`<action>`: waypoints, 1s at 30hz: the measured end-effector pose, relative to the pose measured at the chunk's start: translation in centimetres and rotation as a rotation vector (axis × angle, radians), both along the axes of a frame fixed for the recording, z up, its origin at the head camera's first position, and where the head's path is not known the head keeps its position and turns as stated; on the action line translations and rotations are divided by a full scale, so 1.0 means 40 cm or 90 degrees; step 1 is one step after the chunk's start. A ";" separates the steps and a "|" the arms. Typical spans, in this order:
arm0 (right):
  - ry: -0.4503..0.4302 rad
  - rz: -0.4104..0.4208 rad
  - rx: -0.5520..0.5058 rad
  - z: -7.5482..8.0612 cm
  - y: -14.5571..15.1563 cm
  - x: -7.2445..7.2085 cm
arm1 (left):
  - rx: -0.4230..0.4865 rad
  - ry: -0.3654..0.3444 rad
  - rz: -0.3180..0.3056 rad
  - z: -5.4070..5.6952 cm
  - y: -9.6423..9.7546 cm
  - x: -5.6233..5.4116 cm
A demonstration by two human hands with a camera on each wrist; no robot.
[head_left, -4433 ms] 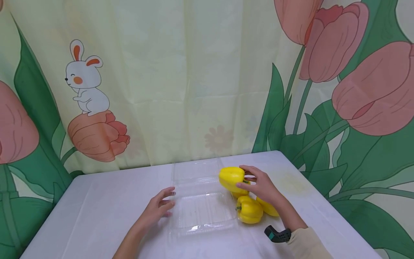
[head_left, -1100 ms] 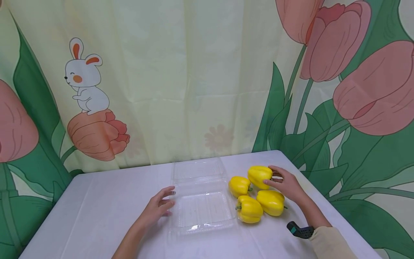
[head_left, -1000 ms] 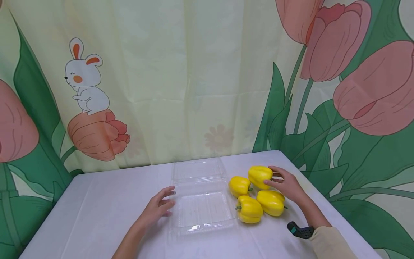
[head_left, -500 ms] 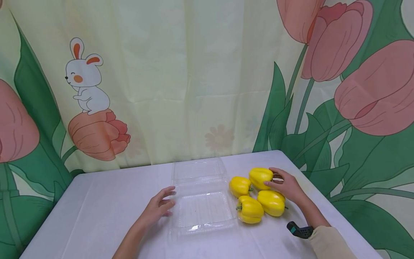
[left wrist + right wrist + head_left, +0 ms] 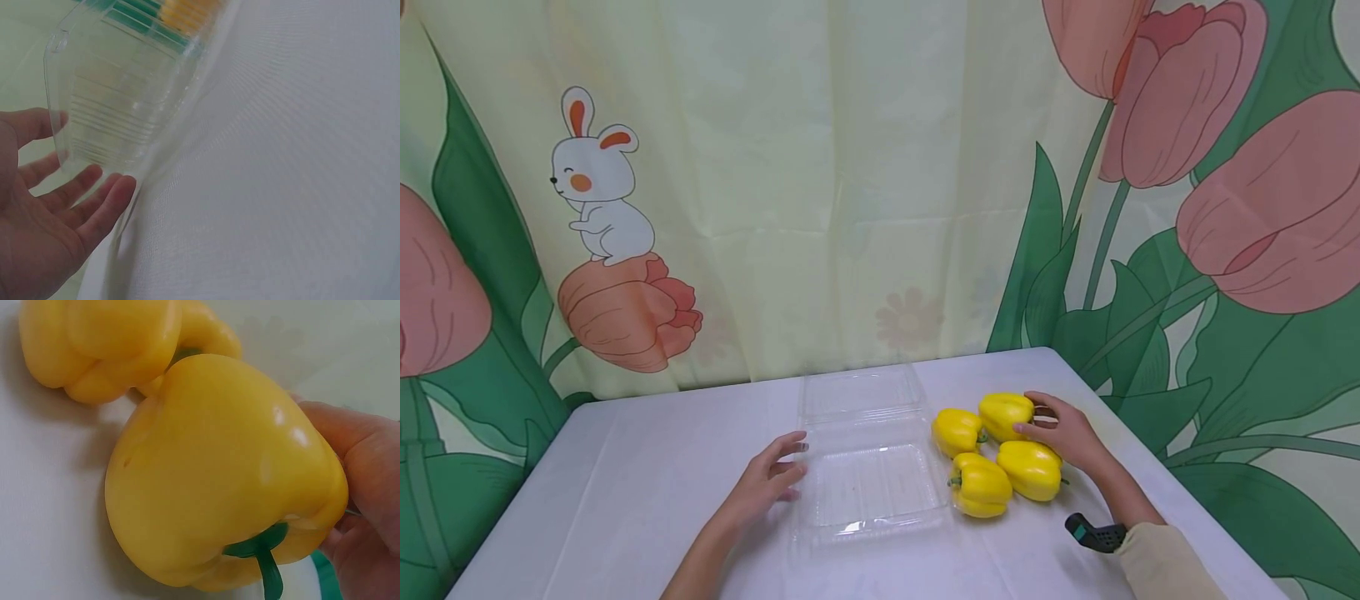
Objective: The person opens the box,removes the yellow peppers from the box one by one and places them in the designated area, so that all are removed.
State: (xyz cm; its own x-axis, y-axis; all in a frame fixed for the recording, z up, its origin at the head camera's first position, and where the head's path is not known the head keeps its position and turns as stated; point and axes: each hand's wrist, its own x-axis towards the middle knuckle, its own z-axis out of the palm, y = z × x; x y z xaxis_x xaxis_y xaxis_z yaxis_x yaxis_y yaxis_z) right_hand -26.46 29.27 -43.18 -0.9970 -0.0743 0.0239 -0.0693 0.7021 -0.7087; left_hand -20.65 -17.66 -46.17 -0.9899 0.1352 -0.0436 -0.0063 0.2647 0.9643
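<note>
A clear plastic clamshell container [image 5: 877,487] lies with its lid folded back on the white table. My left hand [image 5: 763,479] is at its left edge, fingers spread and loosely bent; in the left wrist view the fingertips [image 5: 125,184] meet the clear wall. Several yellow bell peppers are grouped right of the container. My right hand [image 5: 1063,429] holds the back right bell pepper [image 5: 1004,416] by its right end, thumb and fingers on either side. In the right wrist view the front right bell pepper [image 5: 219,469], with its green stem, hides much of that hand [image 5: 369,469].
Two other yellow bell peppers [image 5: 957,432] [image 5: 981,485] lie close to the container's right side. Behind the table [image 5: 625,475] hangs a curtain [image 5: 760,208] printed with a rabbit and tulips. A black band [image 5: 1096,533] is on the right wrist.
My right hand has carried the bell pepper from near the container's right edge rightward to the back of the group, then lowered it slightly. The left hand stays put.
</note>
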 end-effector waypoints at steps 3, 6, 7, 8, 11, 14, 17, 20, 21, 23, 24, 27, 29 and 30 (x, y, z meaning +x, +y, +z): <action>-0.005 -0.004 0.000 -0.004 0.001 -0.001 | 0.000 0.001 -0.002 0.001 0.000 0.001; -0.010 -0.004 -0.002 -0.006 0.002 -0.002 | 0.003 -0.002 -0.001 0.001 0.001 0.001; -0.012 -0.004 -0.002 -0.006 0.002 -0.002 | 0.003 0.000 -0.002 0.002 0.000 0.002; -0.014 -0.004 -0.002 -0.006 0.002 -0.002 | 0.004 0.000 -0.002 0.002 0.000 0.002; -0.018 -0.001 -0.003 -0.007 0.003 -0.002 | 0.003 0.006 -0.010 0.004 -0.002 0.003; -0.021 0.002 -0.002 -0.009 0.004 -0.003 | 0.006 0.010 -0.019 0.006 -0.004 0.004; -0.023 0.003 0.000 -0.010 0.005 -0.004 | 0.010 0.009 -0.021 0.007 -0.005 0.006; -0.024 0.006 0.003 -0.010 0.006 -0.004 | 0.007 0.008 -0.018 0.007 -0.005 0.006; -0.025 0.006 0.004 -0.010 0.006 -0.004 | 0.006 0.007 -0.015 0.007 -0.004 0.005; -0.027 0.008 0.004 -0.010 0.006 -0.004 | 0.003 0.007 -0.010 0.007 -0.003 0.005; -0.027 0.009 0.004 -0.010 0.006 -0.003 | 0.001 0.007 -0.008 0.006 -0.002 0.005; -0.027 0.009 0.002 -0.010 0.006 -0.004 | -0.003 0.008 -0.002 0.005 0.001 0.004; -0.027 0.011 0.003 -0.010 0.006 -0.003 | -0.007 0.008 0.001 0.004 0.002 0.003; -0.028 0.008 0.002 -0.010 0.007 -0.004 | -0.006 0.006 0.004 0.005 0.003 0.003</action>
State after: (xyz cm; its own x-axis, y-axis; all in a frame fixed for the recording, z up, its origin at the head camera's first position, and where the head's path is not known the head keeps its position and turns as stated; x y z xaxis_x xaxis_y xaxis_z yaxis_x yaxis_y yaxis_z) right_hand -26.61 29.53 -43.59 -0.9960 -0.0869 -0.0199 -0.0473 0.7039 -0.7087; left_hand -20.51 -17.54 -45.99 -0.9910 0.1293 -0.0360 0.0007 0.2734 0.9619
